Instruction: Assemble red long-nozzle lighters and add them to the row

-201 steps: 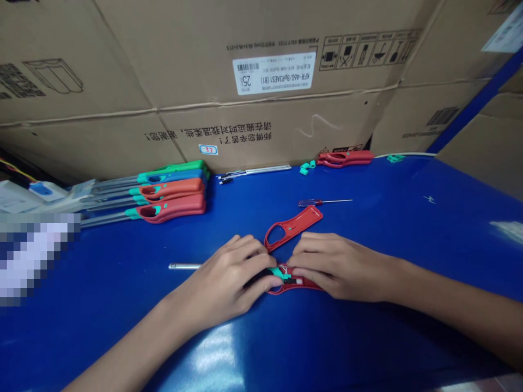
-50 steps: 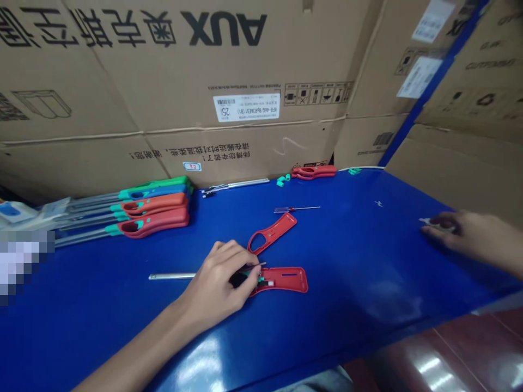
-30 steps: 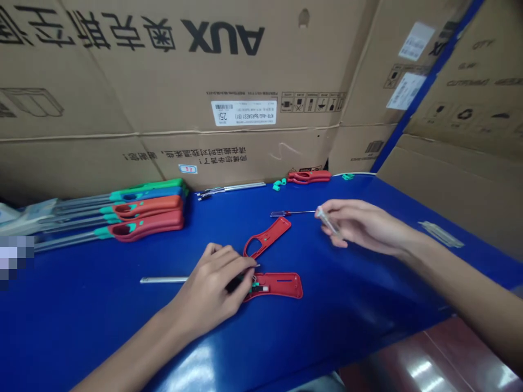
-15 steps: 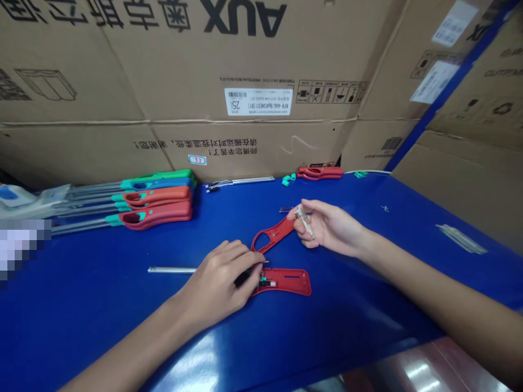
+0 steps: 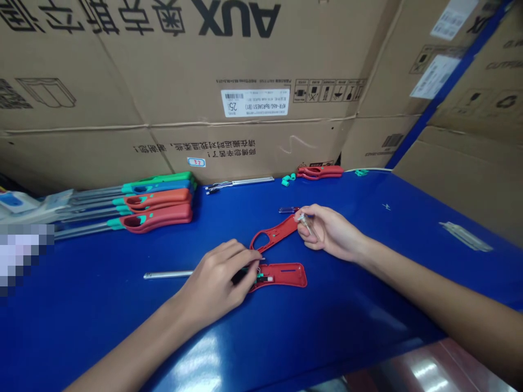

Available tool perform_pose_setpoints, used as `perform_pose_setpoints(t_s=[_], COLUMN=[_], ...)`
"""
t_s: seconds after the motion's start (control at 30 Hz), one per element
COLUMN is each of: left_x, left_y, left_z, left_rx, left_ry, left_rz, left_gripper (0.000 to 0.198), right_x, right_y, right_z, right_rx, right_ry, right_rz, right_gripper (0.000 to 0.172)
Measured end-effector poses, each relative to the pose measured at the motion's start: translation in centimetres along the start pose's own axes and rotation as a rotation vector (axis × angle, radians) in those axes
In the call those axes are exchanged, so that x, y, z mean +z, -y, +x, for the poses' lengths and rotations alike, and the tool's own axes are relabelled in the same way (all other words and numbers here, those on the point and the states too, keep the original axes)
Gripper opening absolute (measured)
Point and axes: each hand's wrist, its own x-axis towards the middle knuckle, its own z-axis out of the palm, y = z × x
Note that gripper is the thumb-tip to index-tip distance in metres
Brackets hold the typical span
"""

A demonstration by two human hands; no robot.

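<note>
My left hand (image 5: 218,283) presses down on the front end of a red lighter shell half (image 5: 286,275) lying open on the blue table, its fingers closed over the teal and black parts inside. A metal tube (image 5: 167,275) sticks out leftward from under that hand. My right hand (image 5: 329,231) hovers just above the table with a small clear tube (image 5: 305,224) pinched in its fingers. It is next to the end of the second red shell half (image 5: 273,235) and over a small screwdriver (image 5: 288,209).
Several finished long lighters (image 5: 157,204) in red, blue and green lie at the left. At the back stand cardboard boxes (image 5: 245,81), with a loose metal tube (image 5: 241,182), teal caps (image 5: 288,179) and red shells (image 5: 321,172). A clear packet (image 5: 466,237) lies far right.
My right hand reached far right, took the small clear tube and brought it back toward the shell halves. My left hand stayed on the shell.
</note>
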Motion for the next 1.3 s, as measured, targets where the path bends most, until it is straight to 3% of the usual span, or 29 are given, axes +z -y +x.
perform_pose_setpoints(t_s=[0.2,0.3,0.4,0.5,0.63,0.73,1.07,1.2,1.3], left_x=[-0.1,-0.2,-0.3,-0.4,-0.4,-0.5,-0.8,-0.9,-0.9], left_y=[0.0,0.0,-0.1,-0.1,-0.1,-0.2,-0.4,-0.5,-0.5], left_z=[-0.1,-0.2,-0.2,-0.1,0.0,0.1,0.1,0.1,0.0], left_rx=[-0.004,-0.013,-0.039,-0.068,-0.114,-0.14,-0.129,-0.11,-0.095], left_ry=[-0.002,-0.001,-0.001,0.003,0.035,0.034,0.026,0.016,0.026], left_rz=[0.002,0.001,-0.021,-0.032,-0.022,-0.004,0.036,0.037,0.015], left_gripper=[0.012,0.013,0.014,0.013,0.012,0.012,0.011,0.011,0.01], right_x=[0.4,0.6,0.9,1.5,2.6,3.1,2.6,2.6,2.7], right_y=[-0.2,-0.1,0.4,1.3,2.5,2.8,-0.4,-0.9,-0.8], right_z=[0.0,-0.3,-1.1,-1.9,-2.1,-1.7,-2.5,-2.9,-3.2], right_rx=[-0.027,-0.044,-0.134,-0.213,-0.129,-0.057,-0.402,-0.301,-0.221], right_ry=[-0.034,-0.042,0.026,0.091,0.235,0.313,0.243,0.21,0.282], right_rz=[-0.014,-0.068,-0.303,-0.62,-0.761,-0.775,-1.131,-1.11,-1.127], right_gripper=[0.014,0.024,0.033,0.029,0.035,0.026,0.026,0.027,0.021])
